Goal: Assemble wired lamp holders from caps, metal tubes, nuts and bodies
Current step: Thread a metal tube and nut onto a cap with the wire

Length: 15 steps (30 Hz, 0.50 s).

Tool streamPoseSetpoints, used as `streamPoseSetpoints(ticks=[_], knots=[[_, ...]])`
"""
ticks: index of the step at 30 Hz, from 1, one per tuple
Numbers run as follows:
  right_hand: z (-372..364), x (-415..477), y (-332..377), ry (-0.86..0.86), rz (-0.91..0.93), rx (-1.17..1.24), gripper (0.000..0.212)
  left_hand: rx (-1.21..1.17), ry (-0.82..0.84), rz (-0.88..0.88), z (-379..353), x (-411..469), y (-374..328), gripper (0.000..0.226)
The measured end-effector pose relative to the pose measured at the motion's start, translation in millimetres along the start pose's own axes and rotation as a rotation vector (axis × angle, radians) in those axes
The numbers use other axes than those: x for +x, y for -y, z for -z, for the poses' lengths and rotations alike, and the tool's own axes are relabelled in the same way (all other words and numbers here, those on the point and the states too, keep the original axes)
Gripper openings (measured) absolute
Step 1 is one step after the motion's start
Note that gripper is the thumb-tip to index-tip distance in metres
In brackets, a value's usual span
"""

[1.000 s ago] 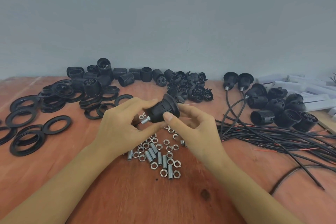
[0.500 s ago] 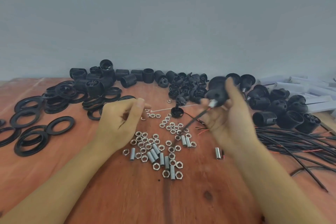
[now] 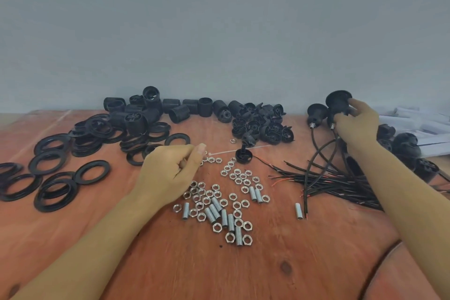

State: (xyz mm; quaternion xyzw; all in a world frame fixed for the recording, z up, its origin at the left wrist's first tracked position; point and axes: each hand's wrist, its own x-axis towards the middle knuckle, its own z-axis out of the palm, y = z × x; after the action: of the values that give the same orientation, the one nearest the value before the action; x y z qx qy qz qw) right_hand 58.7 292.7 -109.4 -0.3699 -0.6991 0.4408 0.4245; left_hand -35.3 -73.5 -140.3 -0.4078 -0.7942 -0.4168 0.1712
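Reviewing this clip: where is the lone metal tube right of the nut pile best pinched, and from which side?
Pinch the lone metal tube across its middle, from straight above. It lies flat on the table, long axis pointing away from the person, both long sides exposed. A black wire runs close along its right, so approaching from that side would probably snag.

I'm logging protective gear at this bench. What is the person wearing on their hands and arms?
Nothing that shows. The left hand and right hand are bare, with no gloves and no rings on the fingers in view. The left forearm and right forearm are uncovered to the frame edge: no sleeves, watch or wristband.
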Motion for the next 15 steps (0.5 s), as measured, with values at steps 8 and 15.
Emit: streamPoseSetpoints(ticks=[8, 15], knots=[[-7, -32, 14, 0.184, 0.308, -0.263, 0.044, 0.156, -0.017, -0.019, 3, 1, -3, 0.055], [-16, -126, 46, 0.601, 0.485, -0.274, 0.011, 0.212, 0.084, -0.005, 6, 2, -2, 0.031]])
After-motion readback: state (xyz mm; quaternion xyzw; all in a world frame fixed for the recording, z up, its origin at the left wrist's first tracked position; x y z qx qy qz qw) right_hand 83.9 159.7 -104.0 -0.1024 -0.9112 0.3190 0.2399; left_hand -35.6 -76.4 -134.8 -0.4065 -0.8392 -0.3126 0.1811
